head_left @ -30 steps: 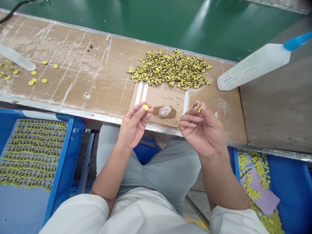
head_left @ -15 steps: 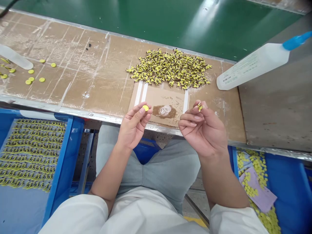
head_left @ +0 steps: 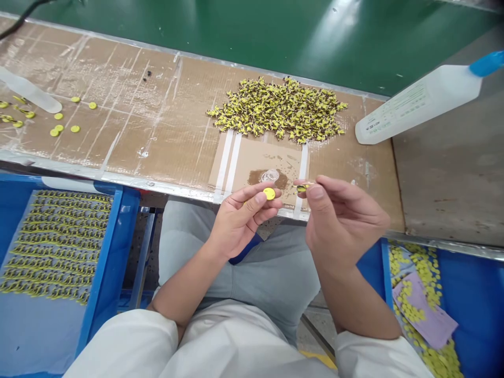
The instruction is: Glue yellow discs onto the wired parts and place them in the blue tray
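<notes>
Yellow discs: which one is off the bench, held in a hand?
The yellow disc pinched in the left hand; the other loose discs lie on the cardboard far left.

Left hand (head_left: 240, 220) with yellow disc (head_left: 269, 193) moved closer to right hand (head_left: 342, 223).

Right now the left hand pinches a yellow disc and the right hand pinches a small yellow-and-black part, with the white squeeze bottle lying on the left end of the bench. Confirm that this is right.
Not quite. The left hand pinches the yellow disc and the right hand pinches the small yellow-and-black part, but the head view shows the white squeeze bottle with its blue cap lying at the right end of the bench, not the left.
</notes>
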A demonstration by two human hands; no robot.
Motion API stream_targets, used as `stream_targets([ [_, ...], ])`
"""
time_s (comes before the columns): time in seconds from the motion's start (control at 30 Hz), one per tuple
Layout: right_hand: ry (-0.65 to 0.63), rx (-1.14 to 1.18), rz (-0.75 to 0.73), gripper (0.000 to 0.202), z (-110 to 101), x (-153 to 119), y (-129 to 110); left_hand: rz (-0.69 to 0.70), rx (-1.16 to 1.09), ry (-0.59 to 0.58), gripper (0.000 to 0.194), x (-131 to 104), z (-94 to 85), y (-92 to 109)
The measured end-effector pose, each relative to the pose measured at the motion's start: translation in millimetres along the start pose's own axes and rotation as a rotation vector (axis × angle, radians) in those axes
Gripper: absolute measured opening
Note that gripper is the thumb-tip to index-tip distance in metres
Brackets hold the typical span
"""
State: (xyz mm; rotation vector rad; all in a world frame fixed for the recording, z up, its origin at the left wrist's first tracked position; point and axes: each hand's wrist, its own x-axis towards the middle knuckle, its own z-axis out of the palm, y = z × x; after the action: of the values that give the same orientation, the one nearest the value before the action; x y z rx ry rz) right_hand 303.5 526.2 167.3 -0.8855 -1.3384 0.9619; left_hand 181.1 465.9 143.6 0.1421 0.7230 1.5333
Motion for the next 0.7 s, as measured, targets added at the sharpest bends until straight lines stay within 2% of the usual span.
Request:
stream_targets([
  [0.2,-0.106,-0.055,-0.074,0.016,1.5,-5.8,0.5,-0.012,0.015,-0.016,0.028,-2.6,3.0,-4.9],
  [0.7,-0.095,-0.056,-0.073,0.02,4.8,-12.4,5.0,0.044,0.024,-0.007,0.026,-4.2,1.4,-7.3],
])
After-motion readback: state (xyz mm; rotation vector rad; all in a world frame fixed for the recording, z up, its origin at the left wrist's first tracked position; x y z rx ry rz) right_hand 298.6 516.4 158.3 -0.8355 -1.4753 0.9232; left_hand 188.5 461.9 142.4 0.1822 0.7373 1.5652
